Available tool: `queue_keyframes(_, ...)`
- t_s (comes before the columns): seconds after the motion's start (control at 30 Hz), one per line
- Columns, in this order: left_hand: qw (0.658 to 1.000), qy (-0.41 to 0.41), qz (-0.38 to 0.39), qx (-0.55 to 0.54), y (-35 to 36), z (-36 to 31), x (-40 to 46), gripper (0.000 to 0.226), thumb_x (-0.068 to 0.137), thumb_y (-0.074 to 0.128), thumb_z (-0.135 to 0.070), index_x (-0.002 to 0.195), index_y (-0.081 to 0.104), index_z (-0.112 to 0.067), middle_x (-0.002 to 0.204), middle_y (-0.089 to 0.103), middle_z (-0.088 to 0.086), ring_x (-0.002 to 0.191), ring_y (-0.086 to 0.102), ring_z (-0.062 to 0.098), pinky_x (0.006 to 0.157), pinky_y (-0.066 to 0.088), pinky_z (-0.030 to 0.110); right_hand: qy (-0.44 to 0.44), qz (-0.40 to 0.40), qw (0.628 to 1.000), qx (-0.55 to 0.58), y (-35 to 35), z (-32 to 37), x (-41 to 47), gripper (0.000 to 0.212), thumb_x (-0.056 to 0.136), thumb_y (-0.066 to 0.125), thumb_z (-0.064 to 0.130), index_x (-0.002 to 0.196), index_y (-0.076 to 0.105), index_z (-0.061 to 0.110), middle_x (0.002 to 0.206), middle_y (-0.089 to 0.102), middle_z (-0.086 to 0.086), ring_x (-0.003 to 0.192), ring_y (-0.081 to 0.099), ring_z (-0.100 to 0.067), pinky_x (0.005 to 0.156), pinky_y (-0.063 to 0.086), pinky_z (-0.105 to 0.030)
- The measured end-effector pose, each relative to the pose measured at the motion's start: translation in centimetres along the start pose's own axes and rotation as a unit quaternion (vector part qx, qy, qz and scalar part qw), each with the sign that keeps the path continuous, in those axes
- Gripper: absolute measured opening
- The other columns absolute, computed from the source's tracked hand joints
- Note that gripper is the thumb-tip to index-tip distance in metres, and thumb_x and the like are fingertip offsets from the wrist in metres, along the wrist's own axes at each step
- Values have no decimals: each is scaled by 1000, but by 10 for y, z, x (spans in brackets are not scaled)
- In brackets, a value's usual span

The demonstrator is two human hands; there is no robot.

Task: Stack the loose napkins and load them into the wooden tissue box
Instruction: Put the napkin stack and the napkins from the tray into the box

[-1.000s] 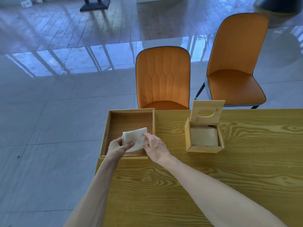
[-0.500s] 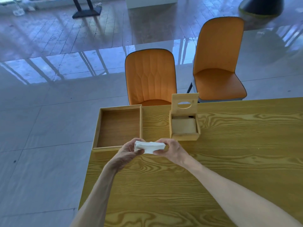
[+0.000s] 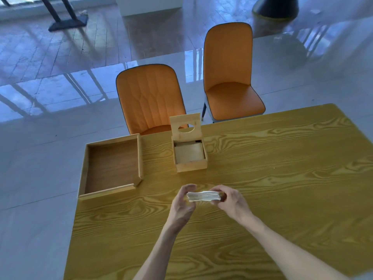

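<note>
A flat stack of white napkins is held edge-on between both hands, just above the yellow wooden table. My left hand cups its left end and my right hand grips its right end. Beyond the stack stands the small wooden tissue box, its hinged lid with an oval hole standing upright; a pale inner panel shows inside the box. The stack is a hand's width nearer to me than the box.
A shallow wooden tray lies at the table's left edge, with nothing in it. Two orange chairs stand behind the table's far edge. The shiny tiled floor drops away left of the table.
Both hands lifted the napkin stack out of the tray, brought it towards me and to the right, and turned it flat in front of the tissue box. The view shifted left.
</note>
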State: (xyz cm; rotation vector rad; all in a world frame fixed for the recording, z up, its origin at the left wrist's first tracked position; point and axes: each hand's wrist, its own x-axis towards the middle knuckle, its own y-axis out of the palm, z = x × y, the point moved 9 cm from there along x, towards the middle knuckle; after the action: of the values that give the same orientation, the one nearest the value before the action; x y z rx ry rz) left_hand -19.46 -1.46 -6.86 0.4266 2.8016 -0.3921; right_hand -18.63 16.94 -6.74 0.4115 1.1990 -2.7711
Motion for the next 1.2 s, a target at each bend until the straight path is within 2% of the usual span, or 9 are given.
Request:
queue_keyframes(0.1, 998, -37, -34, -24, 0, 16, -5, 62, 74, 58, 9, 123, 59, -29, 123, 66, -5, 108, 64, 11, 86, 52, 28, -7, 4, 1000, 4, -2, -5, 2, 38, 80, 78, 29, 117, 68, 31, 114, 70, 14, 98, 64, -7, 82, 51, -25)
queue_keyframes(0.27, 995, -23, -92, 12, -9, 10, -3, 51, 78, 61, 10, 103, 70, -34, 99, 76, -12, 96, 68, 5, 85, 54, 23, -22, 2, 999, 32, -1, 2, 9, 28, 82, 77, 28, 109, 72, 27, 102, 74, 13, 86, 68, -5, 77, 54, -23)
queue_keyframes(0.37, 996, -24, -78, 32, -12, 9, 0, 54, 77, 63, 7, 109, 67, -36, 104, 73, -12, 97, 65, 1, 82, 52, 18, -25, 0, 998, 54, 1, 0, 11, 34, 81, 78, 29, 114, 68, 30, 106, 71, 17, 81, 67, -2, 78, 58, -28)
queue_keyframes(0.5, 997, -39, -51, 53, -9, 14, 1, 57, 74, 62, 11, 108, 64, -34, 107, 70, -12, 96, 60, -13, 77, 45, 5, -27, 4, 999, 46, 3, -5, 9, 36, 81, 78, 24, 115, 68, 29, 113, 70, 16, 82, 65, 1, 80, 55, -22)
queue_keyframes(0.6, 996, -34, -57, 51, -11, 13, 3, 43, 79, 66, 4, 107, 69, -28, 103, 73, -10, 89, 63, -8, 73, 48, 9, -19, 1, 997, 75, 2, -4, 11, 31, 82, 78, 21, 109, 68, 31, 105, 72, 16, 75, 69, -2, 73, 59, -25)
queue_keyframes(0.8, 997, -40, -60, 30, -17, 17, 15, 33, 84, 74, -11, 101, 66, -37, 98, 74, -11, 91, 68, 3, 80, 54, 20, 14, 22, 994, 111, 7, -11, 18, 31, 85, 76, 23, 115, 67, 22, 100, 72, 14, 84, 70, -1, 80, 59, -26)
queue_keyframes(0.93, 995, -41, -95, -5, -39, -1, 31, 36, 87, 73, -33, 118, 58, -25, 106, 70, -11, 99, 67, 4, 81, 58, 24, 30, 13, 982, 184, -8, 0, 32, 30, 84, 76, 32, 112, 68, 22, 93, 75, 11, 79, 71, -1, 75, 58, -22)
queue_keyframes(1.1, 992, -19, -125, -21, -62, -48, 61, 31, 92, 65, -36, 119, 58, -22, 101, 66, -12, 95, 64, -2, 71, 55, 12, -2, -24, 975, 223, -35, 31, 65, 38, 87, 71, 42, 115, 68, 16, 99, 75, 7, 87, 71, -7, 77, 60, -29)
queue_keyframes(1.2, 987, -11, -158, -18, -75, -65, 79, 30, 93, 64, -36, 118, 61, -19, 101, 68, -7, 91, 65, 1, 71, 55, 15, -1, -42, 970, 237, -49, 50, 85, 36, 91, 64, 45, 112, 67, 16, 99, 73, 4, 89, 71, -13, 78, 60, -32)
